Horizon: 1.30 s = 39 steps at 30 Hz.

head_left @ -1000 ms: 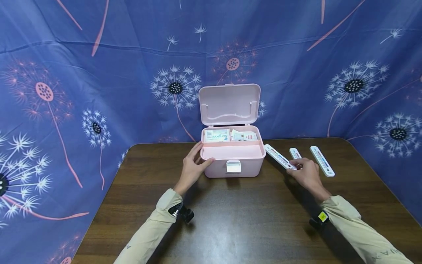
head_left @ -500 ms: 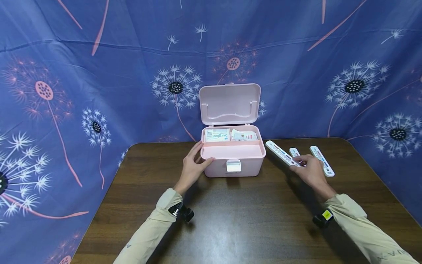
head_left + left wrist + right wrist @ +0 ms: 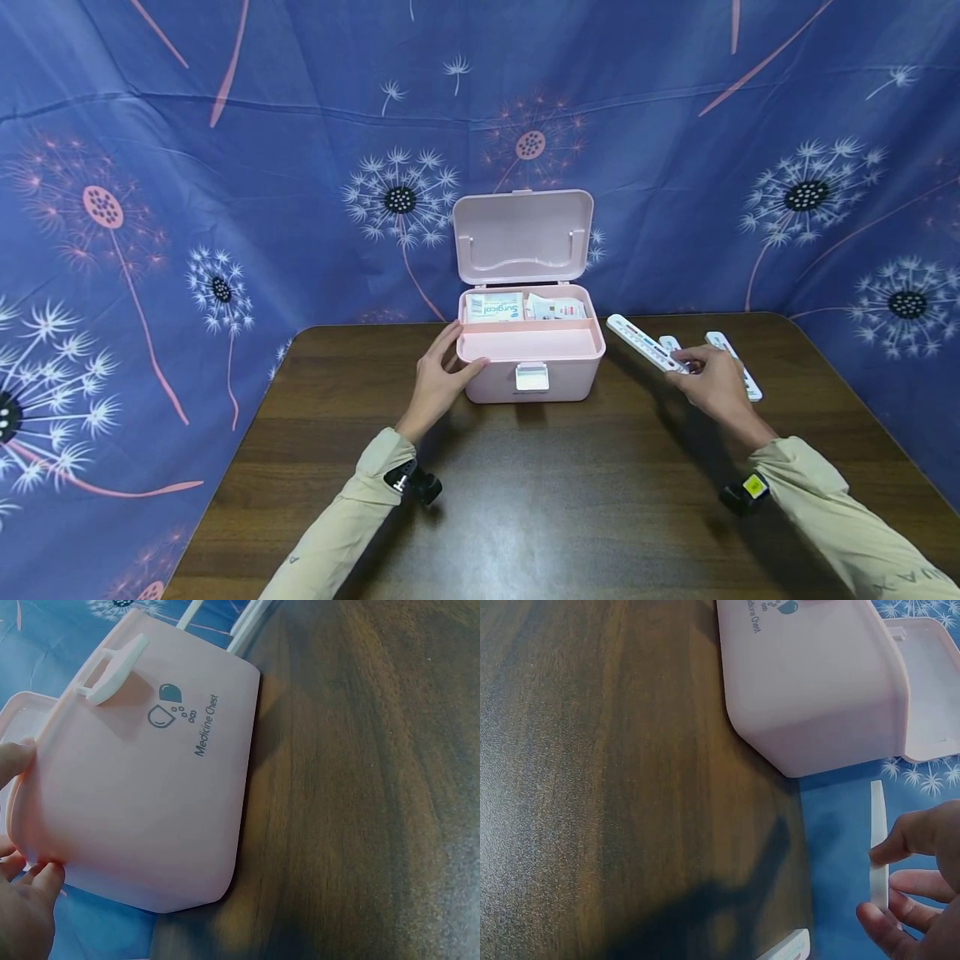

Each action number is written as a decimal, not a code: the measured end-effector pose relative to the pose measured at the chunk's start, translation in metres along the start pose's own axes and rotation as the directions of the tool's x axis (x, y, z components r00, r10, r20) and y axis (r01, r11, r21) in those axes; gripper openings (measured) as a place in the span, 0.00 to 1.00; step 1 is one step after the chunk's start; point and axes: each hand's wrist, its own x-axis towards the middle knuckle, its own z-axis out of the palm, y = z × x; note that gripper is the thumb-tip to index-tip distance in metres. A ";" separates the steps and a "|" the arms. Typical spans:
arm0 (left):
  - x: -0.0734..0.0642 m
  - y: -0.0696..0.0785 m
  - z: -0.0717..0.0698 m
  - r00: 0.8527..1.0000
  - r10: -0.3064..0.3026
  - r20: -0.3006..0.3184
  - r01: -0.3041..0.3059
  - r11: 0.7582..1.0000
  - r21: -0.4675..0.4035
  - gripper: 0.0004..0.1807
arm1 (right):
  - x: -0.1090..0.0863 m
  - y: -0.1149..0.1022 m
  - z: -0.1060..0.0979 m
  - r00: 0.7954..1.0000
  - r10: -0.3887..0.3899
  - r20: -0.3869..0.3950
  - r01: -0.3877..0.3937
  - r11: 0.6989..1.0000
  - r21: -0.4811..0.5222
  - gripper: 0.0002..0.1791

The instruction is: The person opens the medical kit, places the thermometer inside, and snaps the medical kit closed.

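Right hand (image 3: 716, 387) has shifted rightward, fingers (image 3: 699, 353) pinching one white strip (image 3: 645, 343); left hand (image 3: 435, 387) grips box (image 3: 491, 389), packets (image 3: 492, 308) inside, two strips (image 3: 722, 341) remaining on bench (image 3: 540, 483)

Free room is offered across the wooden table (image 3: 540, 483) at six o'clock of the pink medicine chest (image 3: 487, 386). Passage is blocked at twelve by the raised lid (image 3: 523, 237), at eight by the left hand (image 3: 435, 379), at three by the white printed strip (image 3: 643, 342) pinched in the right hand (image 3: 716, 386).

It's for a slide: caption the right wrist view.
A right hand pinches a white strip near an open pink box.
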 end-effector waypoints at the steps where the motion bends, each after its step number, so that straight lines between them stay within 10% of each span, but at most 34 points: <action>1: 0.000 0.001 0.000 1.000 -0.002 -0.001 0.002 1.000 0.002 0.38 | 0.000 0.000 -0.001 1.000 -0.005 0.002 0.005 1.000 0.003 0.15; 11: 0.001 -0.001 0.000 1.000 0.001 -0.001 -0.001 1.000 0.012 0.37 | 0.002 -0.003 -0.009 0.999 -0.040 0.020 0.040 0.999 0.005 0.15; 19: 0.008 -0.037 0.004 0.999 0.017 -0.027 -0.017 1.000 0.013 0.40 | 0.005 -0.006 -0.014 0.997 -0.076 0.028 0.075 0.997 0.031 0.16; 39: 0.007 -0.034 0.004 1.000 0.013 -0.024 -0.013 1.000 0.013 0.40 | 0.007 -0.012 -0.021 0.994 -0.099 0.047 0.095 0.993 0.064 0.15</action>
